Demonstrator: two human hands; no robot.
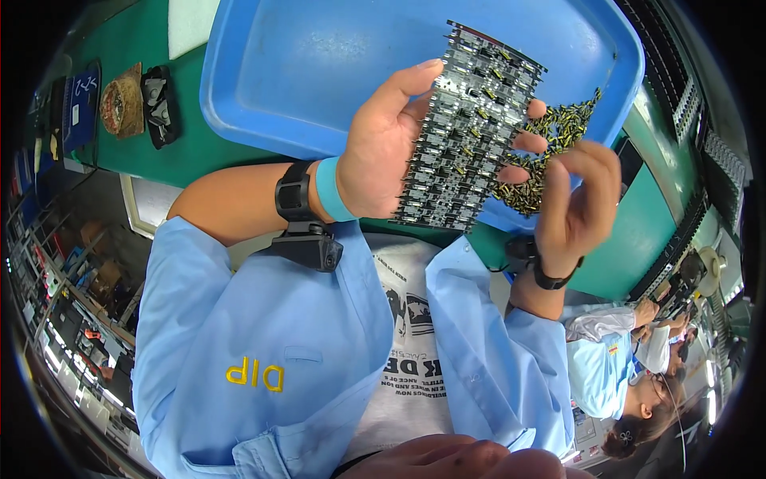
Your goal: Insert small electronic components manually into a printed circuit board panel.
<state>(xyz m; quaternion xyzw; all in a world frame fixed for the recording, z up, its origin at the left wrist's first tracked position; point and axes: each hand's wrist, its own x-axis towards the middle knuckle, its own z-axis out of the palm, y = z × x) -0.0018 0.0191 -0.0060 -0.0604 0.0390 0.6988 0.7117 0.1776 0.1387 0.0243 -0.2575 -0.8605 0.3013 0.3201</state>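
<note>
My left hand (375, 152) grips a dark circuit board panel (471, 132) from beneath, thumb on its near left edge and fingertips showing past its right edge. Rows of small metallic parts cover the panel, with a few brassy pieces among them. It is held tilted above a blue tray (263, 132). Just right of the panel, my right hand (582, 199) is curled with thumb and forefinger together in a pinch; whatever sits between them is too small to make out. Below and beside it, a heap of small brass-coloured components (562, 128) lies in the tray's right part.
The tray rests on a green tabletop (191, 156). To the left lie a black object (159, 108), a brown roundish piece (121, 102) and a blue item (81, 110). Black slotted rails (678, 239) run along the right. A co-worker (606, 375) in light blue is at lower right.
</note>
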